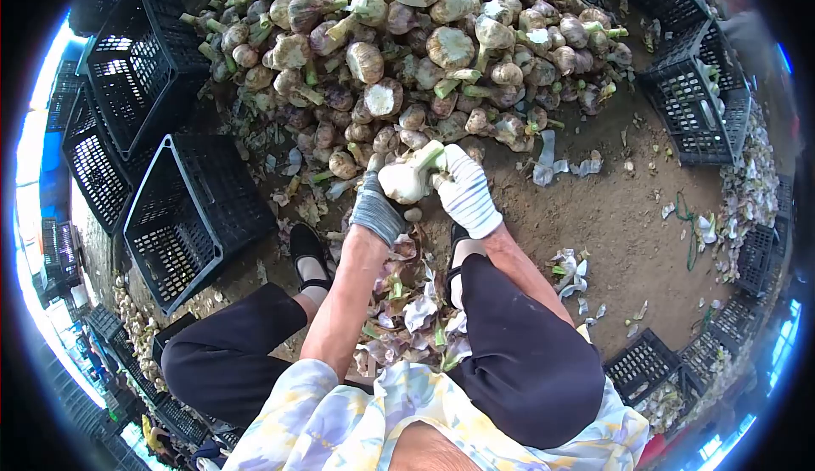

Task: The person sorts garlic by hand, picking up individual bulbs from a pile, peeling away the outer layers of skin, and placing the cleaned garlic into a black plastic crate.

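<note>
Between my two gloved hands is a pale garlic bulb (pixel 404 182) with a short green stem pointing up and right. My left hand (pixel 377 206), in a grey glove, grips the bulb from its left side. On the other side, my right hand (pixel 467 193) wears a white striped glove, its fingers curled at the stem and the bulb's right edge. Whether a small tool sits in the right fingers is hidden. Just beyond the hands rises a large heap of unpeeled garlic (pixel 373 64), many with cut stems.
Black plastic crates (pixel 204 208) stand at my left, with another crate (pixel 700 98) at the right of the heap. Peeled garlic skins (pixel 416 310) litter the ground between my feet. A green string (pixel 689 233) lies on the dirt floor (pixel 628 242) at right.
</note>
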Tool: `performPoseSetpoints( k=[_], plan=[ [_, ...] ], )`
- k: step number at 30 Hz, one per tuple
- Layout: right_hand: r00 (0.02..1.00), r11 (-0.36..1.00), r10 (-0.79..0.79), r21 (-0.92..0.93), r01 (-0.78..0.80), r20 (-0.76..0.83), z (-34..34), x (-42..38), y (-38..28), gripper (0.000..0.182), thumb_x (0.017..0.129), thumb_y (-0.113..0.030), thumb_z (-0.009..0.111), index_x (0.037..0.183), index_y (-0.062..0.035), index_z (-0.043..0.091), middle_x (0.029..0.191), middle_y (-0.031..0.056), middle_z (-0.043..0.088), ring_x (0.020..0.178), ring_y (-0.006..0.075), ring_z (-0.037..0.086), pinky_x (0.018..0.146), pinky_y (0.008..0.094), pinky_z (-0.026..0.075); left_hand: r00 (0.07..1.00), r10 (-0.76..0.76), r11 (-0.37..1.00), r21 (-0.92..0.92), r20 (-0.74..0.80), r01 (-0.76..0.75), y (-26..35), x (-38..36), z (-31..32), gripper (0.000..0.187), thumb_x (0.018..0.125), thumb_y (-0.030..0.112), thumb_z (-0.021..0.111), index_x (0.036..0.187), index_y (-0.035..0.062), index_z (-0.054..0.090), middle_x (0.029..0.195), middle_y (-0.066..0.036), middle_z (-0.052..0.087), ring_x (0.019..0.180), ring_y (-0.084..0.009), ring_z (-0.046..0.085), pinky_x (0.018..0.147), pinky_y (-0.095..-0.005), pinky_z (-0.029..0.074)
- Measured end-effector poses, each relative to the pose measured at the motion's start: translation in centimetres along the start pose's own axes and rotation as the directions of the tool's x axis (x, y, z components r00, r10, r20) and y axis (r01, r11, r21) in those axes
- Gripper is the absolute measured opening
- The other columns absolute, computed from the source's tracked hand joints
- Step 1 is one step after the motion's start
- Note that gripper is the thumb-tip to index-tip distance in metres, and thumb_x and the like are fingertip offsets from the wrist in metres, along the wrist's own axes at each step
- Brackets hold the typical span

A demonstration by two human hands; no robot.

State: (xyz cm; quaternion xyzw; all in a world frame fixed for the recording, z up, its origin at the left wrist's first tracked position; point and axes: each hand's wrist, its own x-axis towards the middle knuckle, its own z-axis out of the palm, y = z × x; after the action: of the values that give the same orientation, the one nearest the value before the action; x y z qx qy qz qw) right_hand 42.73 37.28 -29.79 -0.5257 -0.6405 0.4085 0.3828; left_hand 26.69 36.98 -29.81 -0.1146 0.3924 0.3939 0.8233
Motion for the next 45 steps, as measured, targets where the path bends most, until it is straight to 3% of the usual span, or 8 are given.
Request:
performPoseSetpoints(
  k=[7, 9, 15, 21, 22, 36, 41, 45],
  plan=[
    [0.831, 0.203, 0.393, 0.844, -0.497, 0.394, -1.3, 0.1, -0.2, 0.021, 0.077, 0.003, 0.059, 0.097, -0.0030, 0.061, 0.088, 0.0032, 0.064, 0.082, 0.0118, 0.059, 0.077, 0.0248, 0.047, 0.818, 0.569, 0.721, 0.427, 0.084, -0.546, -1.4, 2.5, 1.0, 0.055, 0.087, 0.050, 0.044, 0.106, -0.0015, 0.051, 0.096, -0.012, 0.059, 0.081, -0.0235, 0.059, 0.075, -0.0370, 0.052],
    [0.857, 0.264, 0.349, 0.837, -0.479, 0.380, -1.5, -0.2, -1.1, 0.021, 0.077, 0.003, 0.058, 0.097, -0.0030, 0.062, 0.088, 0.0031, 0.064, 0.079, 0.0099, 0.059, 0.072, 0.0244, 0.048, 0.082, 0.923, -0.236, 0.721, 0.376, -0.651, -5.0, -0.5, 3.7, 0.046, 0.087, 0.041, 0.048, 0.109, 0.0006, 0.051, 0.094, -0.010, 0.059, 0.074, -0.0212, 0.060, 0.068, -0.0336, 0.053],
    [0.891, 0.725, 0.293, 0.527, -0.444, 0.348, -3.0, 0.8, -1.8, 0.018, 0.075, -0.004, 0.065, 0.093, -0.0026, 0.063, 0.080, 0.0004, 0.064, 0.074, 0.0051, 0.054, 0.066, 0.0231, 0.047, 0.994, 0.099, 0.979, 0.178, 0.041, -0.104, 0.4, 0.0, -0.8, 0.038, 0.090, 0.041, 0.045, 0.106, 0.0071, 0.055, 0.076, -0.004, 0.059, 0.074, -0.0154, 0.059, 0.057, -0.0304, 0.050],
    [0.981, 0.987, -0.160, -0.043, 0.156, -0.114, 1.2, -0.8, -0.7, 0.010, 0.074, -0.007, 0.061, 0.079, 0.0001, 0.056, 0.064, 0.0109, 0.056, 0.057, 0.0149, 0.052, 0.056, 0.0302, 0.045, 0.324, 0.698, -0.440, 0.739, 0.639, -0.510, -2.6, -0.7, 1.3, 0.032, 0.081, 0.020, 0.066, 0.106, 0.0047, 0.054, 0.096, -0.004, 0.056, 0.080, -0.0138, 0.055, 0.068, -0.0253, 0.048],
    [1.000, 1.000, 0.018, -0.006, -0.018, 0.017, -0.6, -0.7, -1.7, 0.011, 0.075, -0.006, 0.059, 0.083, 0.0004, 0.057, 0.068, 0.0079, 0.058, 0.061, 0.0120, 0.054, 0.058, 0.0278, 0.046, 0.705, 0.670, 0.402, 0.684, 0.233, -0.609, -3.1, -0.6, 0.4, 0.033, 0.079, 0.015, 0.068, 0.106, 0.0046, 0.052, 0.095, -0.005, 0.057, 0.082, -0.0127, 0.054, 0.068, -0.0241, 0.048],
    [0.841, 0.897, 0.171, -0.434, 0.082, 0.514, 1.4, -0.9, 2.6, 0.036, 0.080, -0.031, 0.058, 0.079, 0.0043, 0.051, 0.073, 0.0206, 0.056, 0.065, 0.0322, 0.056, 0.056, 0.0377, 0.046, 0.802, 0.328, 0.900, 0.092, 0.498, -0.425, 0.7, -1.7, 0.3, 0.042, 0.070, 0.034, 0.073, 0.094, 0.0033, 0.058, 0.099, -0.010, 0.056, 0.089, -0.0246, 0.058, 0.077, -0.0385, 0.051],
    [0.450, 0.725, -0.245, 0.470, -0.503, 0.859, -0.1, -3.5, -4.8, 0.025, 0.069, -0.014, 0.058, 0.090, -0.0007, 0.062, 0.089, 0.0071, 0.064, 0.074, 0.0138, 0.058, 0.070, 0.0302, 0.047, 0.866, 0.487, 0.769, 0.525, -0.114, -0.363, 1.7, 0.0, -1.9, 0.022, 0.079, 0.011, 0.064, 0.097, -0.0008, 0.059, 0.085, -0.011, 0.063, 0.072, -0.0211, 0.063, 0.064, -0.0322, 0.055],
    [0.807, 0.609, -0.135, 0.690, -0.390, 0.575, -6.8, 0.5, -6.4, 0.026, 0.078, -0.015, 0.055, 0.100, -0.0028, 0.061, 0.091, 0.0069, 0.062, 0.084, 0.0148, 0.058, 0.078, 0.0322, 0.047, 0.899, 0.409, 0.910, -0.003, -0.158, -0.414, 1.9, 0.8, -4.9, 0.030, 0.080, 0.026, 0.066, 0.093, -0.0002, 0.058, 0.084, -0.013, 0.064, 0.068, -0.0246, 0.063, 0.059, -0.0336, 0.055]
  ],
)
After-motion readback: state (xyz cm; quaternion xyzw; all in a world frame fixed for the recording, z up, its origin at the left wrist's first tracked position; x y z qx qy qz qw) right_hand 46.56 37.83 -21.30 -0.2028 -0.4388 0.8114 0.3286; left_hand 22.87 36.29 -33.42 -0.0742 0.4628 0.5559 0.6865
